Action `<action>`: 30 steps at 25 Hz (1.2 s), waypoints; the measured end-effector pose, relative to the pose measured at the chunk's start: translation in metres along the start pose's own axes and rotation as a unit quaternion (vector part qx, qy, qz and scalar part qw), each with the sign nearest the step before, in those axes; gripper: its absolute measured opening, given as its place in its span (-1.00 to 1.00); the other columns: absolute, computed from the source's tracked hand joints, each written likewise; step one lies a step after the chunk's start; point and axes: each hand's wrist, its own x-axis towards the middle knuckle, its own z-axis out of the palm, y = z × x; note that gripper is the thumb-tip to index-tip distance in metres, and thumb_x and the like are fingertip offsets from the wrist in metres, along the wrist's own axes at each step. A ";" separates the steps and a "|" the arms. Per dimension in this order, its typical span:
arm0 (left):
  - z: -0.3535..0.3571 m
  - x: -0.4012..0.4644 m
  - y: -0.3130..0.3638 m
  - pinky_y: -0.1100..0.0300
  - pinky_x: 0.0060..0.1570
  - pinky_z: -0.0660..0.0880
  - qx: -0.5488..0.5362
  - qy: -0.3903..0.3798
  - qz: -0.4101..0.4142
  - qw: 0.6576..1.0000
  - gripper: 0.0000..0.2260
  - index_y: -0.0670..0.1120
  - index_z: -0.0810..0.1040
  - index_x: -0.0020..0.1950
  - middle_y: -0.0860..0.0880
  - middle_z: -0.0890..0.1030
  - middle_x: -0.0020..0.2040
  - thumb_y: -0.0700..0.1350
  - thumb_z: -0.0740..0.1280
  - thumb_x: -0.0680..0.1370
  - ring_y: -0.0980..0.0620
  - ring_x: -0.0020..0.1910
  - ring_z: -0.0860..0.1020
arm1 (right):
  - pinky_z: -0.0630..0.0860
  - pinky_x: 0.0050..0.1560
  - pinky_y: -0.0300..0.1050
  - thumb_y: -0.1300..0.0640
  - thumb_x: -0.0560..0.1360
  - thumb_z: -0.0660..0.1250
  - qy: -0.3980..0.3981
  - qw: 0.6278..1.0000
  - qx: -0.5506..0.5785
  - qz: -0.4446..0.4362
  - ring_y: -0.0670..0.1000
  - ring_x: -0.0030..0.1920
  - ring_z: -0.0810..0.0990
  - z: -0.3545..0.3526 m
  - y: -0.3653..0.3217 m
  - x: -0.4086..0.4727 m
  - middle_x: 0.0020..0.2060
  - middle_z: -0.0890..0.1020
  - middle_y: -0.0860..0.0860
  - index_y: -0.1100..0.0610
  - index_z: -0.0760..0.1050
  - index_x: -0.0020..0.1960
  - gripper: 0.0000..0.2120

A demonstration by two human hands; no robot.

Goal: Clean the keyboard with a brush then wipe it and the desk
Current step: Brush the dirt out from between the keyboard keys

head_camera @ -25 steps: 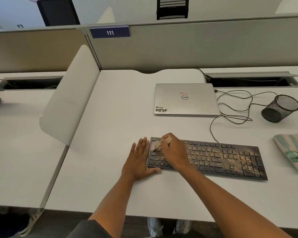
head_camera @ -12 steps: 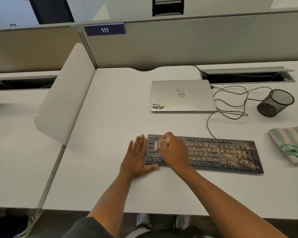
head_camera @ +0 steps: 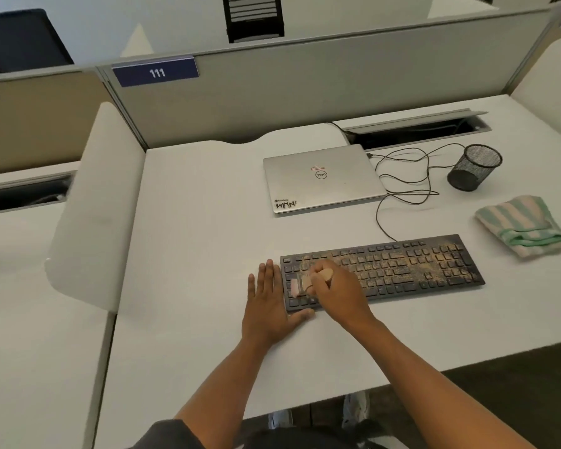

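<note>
Brown dust lies thick over the black keyboard [head_camera: 402, 270], heaviest on the keys well to the right of my right hand [head_camera: 334, 293]. That hand is curled round the wooden handle of the brush [head_camera: 308, 280], with the pale bristles pointing left and pressed on the keys at the keyboard's left end. My left hand [head_camera: 268, 306] lies flat on the white tabletop [head_camera: 191, 254], fingers straight and spread, just beside the keyboard's left edge, with the thumb against its near corner to steady it.

I judge I am in the brushing step, and only at its start: the keys under and just beside my right hand look cleaner, while most of the board beyond it is dusty. The next move calls for short strokes carried along the rows away from my left hand, bristles kept low between the keys, the left hand bracing so the board does not slide.

The striped cloth [head_camera: 522, 228] for wiping lies on the tabletop far to the right of my right hand, past the keyboard's far end, untouched. Beyond my hands sits a closed laptop [head_camera: 321, 179].
</note>
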 end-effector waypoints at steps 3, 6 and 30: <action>0.003 0.001 -0.002 -0.10 0.56 -0.36 -0.014 0.005 0.007 1.000 0.13 -0.18 -0.30 0.63 -0.16 -0.32 0.63 0.64 -0.09 0.42 -0.09 0.60 -0.37 | 0.58 -0.28 -0.05 0.06 0.58 0.23 0.051 0.997 -0.056 0.023 -0.04 -0.29 0.64 -0.004 -0.004 -0.008 -0.33 0.67 -0.07 -0.09 0.50 -0.07 -0.90; 0.009 0.002 -0.007 -0.12 0.57 -0.31 -0.021 0.037 0.017 0.999 0.12 -0.19 -0.28 0.63 -0.16 -0.28 0.64 0.64 -0.12 0.42 -0.10 0.61 -0.33 | 0.59 -0.27 -0.02 0.07 0.57 0.24 0.049 0.998 -0.017 0.024 -0.01 -0.29 0.64 0.000 -0.012 -0.011 -0.33 0.67 -0.05 -0.02 0.53 -0.06 -0.90; 0.005 0.000 -0.006 -0.12 0.57 -0.31 -0.040 0.025 0.017 0.999 0.14 -0.18 -0.26 0.64 -0.15 -0.27 0.65 0.65 -0.19 0.37 -0.07 0.61 -0.35 | 0.54 -0.32 -0.02 0.15 0.56 0.26 0.044 0.998 -0.014 -0.035 -0.03 -0.31 0.61 0.017 -0.009 -0.024 -0.34 0.65 -0.06 -0.03 0.52 -0.07 -0.89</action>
